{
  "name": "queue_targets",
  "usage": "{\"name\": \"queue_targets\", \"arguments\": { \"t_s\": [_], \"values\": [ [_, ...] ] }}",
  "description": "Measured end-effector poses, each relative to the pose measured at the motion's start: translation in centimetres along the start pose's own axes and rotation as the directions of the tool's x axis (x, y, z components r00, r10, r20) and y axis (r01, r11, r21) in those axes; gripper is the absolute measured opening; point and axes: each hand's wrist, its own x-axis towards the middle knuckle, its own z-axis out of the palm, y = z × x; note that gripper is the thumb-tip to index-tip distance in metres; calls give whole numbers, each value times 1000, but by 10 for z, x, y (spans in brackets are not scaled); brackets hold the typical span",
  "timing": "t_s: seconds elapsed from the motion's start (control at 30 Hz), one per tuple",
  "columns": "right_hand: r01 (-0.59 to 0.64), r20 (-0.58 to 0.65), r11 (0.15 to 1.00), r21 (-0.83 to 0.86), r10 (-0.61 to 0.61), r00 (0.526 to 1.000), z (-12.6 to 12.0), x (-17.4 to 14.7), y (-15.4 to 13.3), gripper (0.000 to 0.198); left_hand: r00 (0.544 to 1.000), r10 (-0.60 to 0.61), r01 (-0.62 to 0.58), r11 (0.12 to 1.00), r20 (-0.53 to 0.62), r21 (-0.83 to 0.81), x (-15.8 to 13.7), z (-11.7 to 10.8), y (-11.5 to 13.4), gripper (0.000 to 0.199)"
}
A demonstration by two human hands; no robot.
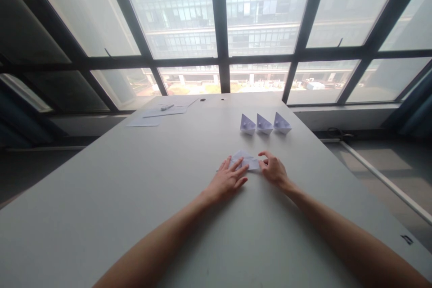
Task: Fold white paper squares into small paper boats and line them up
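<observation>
Folded white paper (254, 164) on white tbl (135, 198), partly under L hand (231, 178).
L flat, fingers spread, pressing, not gripping; R hand (274, 172) at paper's R corner, fingers curled, can't tell if pinching. 3 folded paper pcs (264, 125) in row beyond; flat sheets (145, 121) w/ small white obj (167, 107) far L.
</observation>
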Motion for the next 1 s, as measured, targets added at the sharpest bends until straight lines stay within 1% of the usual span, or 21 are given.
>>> {"name": "queue_targets", "arguments": {
  "t_s": [0.07,0.17,0.37,0.47,0.53,0.6,0.67,0.73,0.8,0.9,0.93,1.0],
  "values": [
    [-4,-10,992,-128,3,1000,-3,-1,-2,29,1000,-8,8,1000,-5,-7,0,0,0,51],
    [1,4,969,-246,0,1000,-6,-2,-6,31,1000,-19,19,999,-21,-28,-1,-1,2,50],
    [21,54,906,-422,2,999,-11,-4,-5,27,999,-28,27,999,-34,-34,-1,0,2,49],
    [8,80,878,-478,34,996,-13,-7,-6,26,999,-32,31,999,-34,-36,-1,0,2,49],
    [9,69,865,-502,30,997,-14,-10,-8,26,999,-33,32,999,-36,-37,-1,0,2,49],
    [55,37,858,-511,-42,998,-13,-13,-13,24,999,-33,32,999,-34,-35,-1,0,2,49],
    [155,27,862,-482,-162,986,-9,-17,-18,25,999,-34,33,999,-31,-28,-1,0,3,48],
    [283,66,869,-406,-280,958,-1,-22,-22,33,999,-34,34,999,-27,-17,-1,0,3,49],
    [384,160,866,-319,-351,923,9,-27,-24,46,999,-37,37,999,-32,-15,-1,2,2,53],
    [441,331,857,-266,-349,877,20,-31,-22,61,998,-48,48,999,-29,-15,0,5,0,63],
    [448,366,852,-269,-340,866,22,-32,-20,64,999,-49,49,999,-18,-10,0,5,-1,66],
    [457,388,841,-290,-333,859,25,-32,-17,71,999,-44,44,999,9,4,0,7,-2,69]
  ]
}}
